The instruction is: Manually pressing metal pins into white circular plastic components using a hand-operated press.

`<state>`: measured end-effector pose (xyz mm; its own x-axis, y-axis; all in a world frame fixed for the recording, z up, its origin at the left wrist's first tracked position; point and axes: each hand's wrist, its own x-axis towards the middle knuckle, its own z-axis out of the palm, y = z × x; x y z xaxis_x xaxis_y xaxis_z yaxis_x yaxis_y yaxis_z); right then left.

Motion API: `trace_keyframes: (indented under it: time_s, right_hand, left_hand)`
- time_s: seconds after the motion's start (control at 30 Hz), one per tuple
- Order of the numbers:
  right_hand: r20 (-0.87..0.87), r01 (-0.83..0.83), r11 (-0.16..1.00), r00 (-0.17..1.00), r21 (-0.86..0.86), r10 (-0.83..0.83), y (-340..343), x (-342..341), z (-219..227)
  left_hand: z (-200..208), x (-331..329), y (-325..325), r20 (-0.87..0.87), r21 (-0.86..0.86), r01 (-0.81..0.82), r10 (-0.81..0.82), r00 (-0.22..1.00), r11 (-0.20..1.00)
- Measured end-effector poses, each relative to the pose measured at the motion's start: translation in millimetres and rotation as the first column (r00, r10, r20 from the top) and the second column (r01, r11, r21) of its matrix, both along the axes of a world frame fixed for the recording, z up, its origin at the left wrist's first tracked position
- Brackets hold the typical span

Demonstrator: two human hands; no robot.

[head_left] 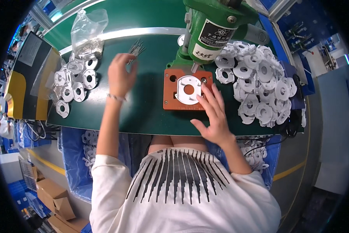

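My left hand (122, 74) is at the near end of a loose bunch of thin metal pins (137, 47). Its fingers curl in toward the thumb, and whatever lies between the tips is too small to make out. A white flanged plastic ring (183, 98) with a round centre hole and small posts lies flat on a reddish-brown fixture block (169, 104). With fingers stretched out, my right hand (215, 122) rests its fingertips at the right edge of that ring and grips nothing. Just above the block is the tip of a green hand press (195, 66).
White rings lie heaped on the right (264, 73), and a smaller group (67, 93) sits at the left beside a clear plastic bag (88, 29) of small parts. The press body (221, 23) stands over the green table (147, 112). Blue-lined bins (75, 167) sit below its front edge.
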<state>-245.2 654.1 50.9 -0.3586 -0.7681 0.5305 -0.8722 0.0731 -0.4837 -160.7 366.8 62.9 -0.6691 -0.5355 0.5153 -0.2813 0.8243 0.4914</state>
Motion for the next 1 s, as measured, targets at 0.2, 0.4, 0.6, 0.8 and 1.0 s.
trace_keyframes:
  time_s: [0.2, 0.4, 0.6, 0.8, 1.0]
  right_hand:
    - [0.069, 0.058, 0.985, 0.996, -0.160, -0.048, 13.6, 41.7, -8.2]
    - [0.087, 0.074, 0.978, 0.994, -0.195, -0.058, 16.5, 57.6, -6.1]
    - [0.106, 0.106, 0.967, 0.991, -0.233, -0.083, 23.4, 61.3, -4.5]
    - [0.082, 0.077, 0.959, 0.995, -0.272, -0.057, 19.6, 57.9, -2.3]
    - [0.079, 0.049, 0.949, 0.997, -0.310, -0.025, 2.4, 53.2, -1.3]
  left_hand:
    - [-38.5, -19.5, -66.6, 0.156, -0.013, -0.042, 0.044, 0.987, 0.999]
    - [-47.7, -69.3, -70.7, 0.293, -0.099, -0.007, 0.036, 0.955, 0.995]
    - [-58.2, -73.5, -76.3, 0.350, -0.113, 0.009, 0.032, 0.936, 0.994]
    - [-16.3, -39.6, -39.1, -0.193, 0.702, 0.333, -0.282, 0.940, 0.629]
    - [10.9, -1.9, 9.4, -0.667, 0.744, 0.606, -0.280, 0.690, -0.281]
